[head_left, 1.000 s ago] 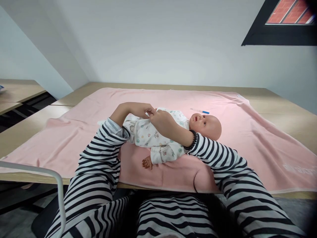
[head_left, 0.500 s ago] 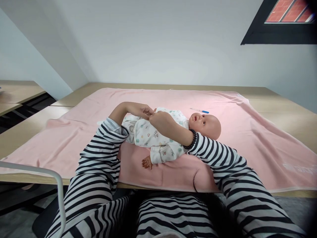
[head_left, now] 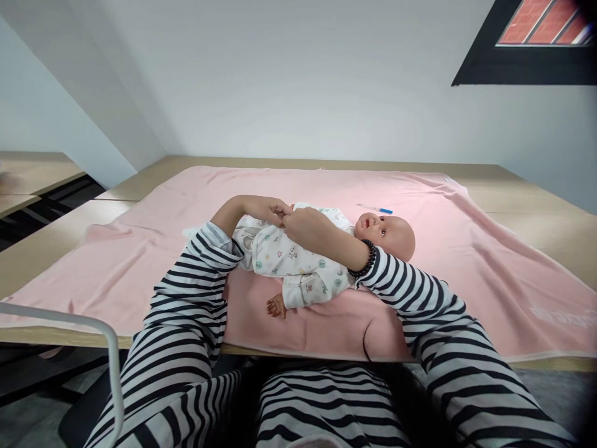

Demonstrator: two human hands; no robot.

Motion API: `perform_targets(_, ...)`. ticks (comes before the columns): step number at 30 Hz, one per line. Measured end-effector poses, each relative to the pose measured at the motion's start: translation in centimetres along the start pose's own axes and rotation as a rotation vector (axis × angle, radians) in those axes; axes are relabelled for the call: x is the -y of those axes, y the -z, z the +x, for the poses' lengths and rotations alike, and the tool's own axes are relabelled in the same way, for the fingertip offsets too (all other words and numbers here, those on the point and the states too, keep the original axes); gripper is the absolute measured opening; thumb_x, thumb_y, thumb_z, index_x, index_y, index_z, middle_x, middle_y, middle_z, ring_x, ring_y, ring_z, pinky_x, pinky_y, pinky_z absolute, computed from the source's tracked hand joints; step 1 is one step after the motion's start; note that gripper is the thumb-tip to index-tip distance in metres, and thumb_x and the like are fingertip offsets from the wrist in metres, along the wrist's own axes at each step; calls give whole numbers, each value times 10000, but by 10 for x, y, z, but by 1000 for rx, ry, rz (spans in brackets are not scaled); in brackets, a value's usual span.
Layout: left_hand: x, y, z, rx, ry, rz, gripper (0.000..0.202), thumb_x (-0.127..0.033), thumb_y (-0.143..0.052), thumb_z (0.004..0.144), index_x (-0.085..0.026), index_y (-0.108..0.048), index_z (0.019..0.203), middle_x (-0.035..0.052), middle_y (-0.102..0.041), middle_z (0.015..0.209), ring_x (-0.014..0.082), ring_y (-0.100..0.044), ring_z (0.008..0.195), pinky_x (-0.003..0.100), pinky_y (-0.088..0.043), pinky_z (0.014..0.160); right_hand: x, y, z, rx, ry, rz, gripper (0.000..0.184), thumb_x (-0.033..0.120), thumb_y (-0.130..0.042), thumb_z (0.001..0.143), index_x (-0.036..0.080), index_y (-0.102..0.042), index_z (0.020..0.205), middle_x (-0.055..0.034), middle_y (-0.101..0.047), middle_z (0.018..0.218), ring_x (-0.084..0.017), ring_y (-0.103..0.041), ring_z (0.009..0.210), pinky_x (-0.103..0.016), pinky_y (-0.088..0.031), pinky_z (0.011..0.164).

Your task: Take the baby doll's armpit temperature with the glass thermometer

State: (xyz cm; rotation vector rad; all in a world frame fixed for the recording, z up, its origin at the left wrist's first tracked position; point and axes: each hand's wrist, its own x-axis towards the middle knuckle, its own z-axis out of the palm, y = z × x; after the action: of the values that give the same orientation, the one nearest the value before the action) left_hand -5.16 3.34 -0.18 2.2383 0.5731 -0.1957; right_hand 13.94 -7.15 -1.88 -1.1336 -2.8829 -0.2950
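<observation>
A baby doll point(head_left: 385, 235) lies on its back with its head to the right, dressed in a white printed shirt point(head_left: 280, 254) and white trousers point(head_left: 243, 235). My left hand point(head_left: 265, 208) reaches in over the doll's lower body, fingers bent and closed at the far side of the shirt. From the other side my right hand point(head_left: 308, 229) meets it, knuckles up, closed on the shirt over the doll's belly. The fingertips of both hands touch, and the exact bit of cloth between them is hidden. The doll's near hand point(head_left: 277, 306) rests on the pink blanket point(head_left: 186, 193).
A thin white stick with a blue end, like a thermometer point(head_left: 385, 210), lies beyond the doll's head. Under the blanket is a wooden table point(head_left: 513, 186) against the wall. A pale metal rail point(head_left: 109, 339) curves at the lower left.
Both hands have shifted very slightly to the right, staying together at the shirt. The doll lies as before.
</observation>
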Motion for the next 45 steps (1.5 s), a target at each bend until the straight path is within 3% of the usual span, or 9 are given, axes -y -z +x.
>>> perform_targets(9, 1, 0, -1, 21, -22, -86, 277, -425, -753, 863, -164, -736, 955, 94, -774, 1005, 182, -675, 883, 223, -549, 783, 1, 3, -4, -33, -129, 160, 322, -2, -389, 996, 61, -603, 1228, -149, -726, 960, -203, -646, 797, -322, -459, 767)
perform_targets(16, -2, 1, -4, 9, 32, -67, 281, -429, -758, 863, -190, -731, 1009, 83, -763, 1088, 188, -680, 958, 251, -559, 870, 2, -5, -4, -13, -176, 162, 428, 28, -382, 1002, 33, -513, 1410, -173, -736, 1097, -239, -704, 903, -327, -494, 703)
perform_targets(21, -11, 4, -20, 52, 149, 33, 326, -455, -773, 881, -192, -696, 1058, 11, -639, 830, 141, -532, 727, 223, -470, 693, -7, -4, -11, 28, -126, 67, 404, 62, -379, 1039, 24, -544, 1406, -198, -715, 1222, -265, -708, 1000, -347, -493, 727)
perform_targets(24, -16, 7, -34, 46, 241, 58, 445, -553, -819, 844, -186, -693, 1063, -22, -541, 688, 135, -447, 638, 226, -422, 627, -20, 10, -20, 133, -111, 52, 333, 147, -444, 1078, 56, -590, 1362, -178, -732, 1173, -263, -710, 987, -344, -480, 742)
perform_targets(28, -18, 10, -42, 24, 255, 35, 491, -633, -843, 794, -168, -714, 889, 20, -606, 718, 146, -494, 672, 221, -428, 643, -38, 34, -30, 350, -157, 61, 300, 170, -510, 1061, 108, -656, 1316, -153, -752, 1118, -242, -703, 926, -325, -439, 696)
perform_targets(35, -10, 9, -38, 24, 414, 139, 380, -526, -786, 845, -158, -700, 799, 71, -703, 805, 152, -533, 699, 218, -422, 671, -52, 54, -36, 511, -263, 27, 278, 117, -576, 981, 104, -751, 1197, -144, -760, 1115, -197, -623, 784, -329, -395, 652)
perform_targets(40, -20, 5, -35, -122, 475, 266, 436, -559, -699, 924, -163, -722, 1103, 123, -731, 1101, 189, -608, 854, 227, -441, 742, -64, 56, -38, 614, -255, 89, 214, 205, -665, 970, 112, -757, 1139, -93, -749, 971, -158, -530, 684, -314, -380, 624)
perform_targets(42, -29, 0, -30, -182, 437, 296, 633, -620, -689, 924, -198, -646, 1394, 152, -679, 1361, 245, -647, 1075, 254, -490, 867, -68, 57, -40, 623, -266, 146, 262, 279, -714, 966, 134, -743, 1183, -81, -750, 1006, -163, -558, 711, -306, -386, 630)
perform_targets(45, -42, -10, -18, -157, 410, 325, 961, -709, -751, 849, -261, -443, 1641, 161, -483, 1655, 344, -536, 1419, 357, -476, 1111, -71, 59, -42, 608, -317, 211, 436, 315, -799, 921, 159, -697, 1315, -78, -744, 1180, -177, -622, 813, -293, -408, 658)
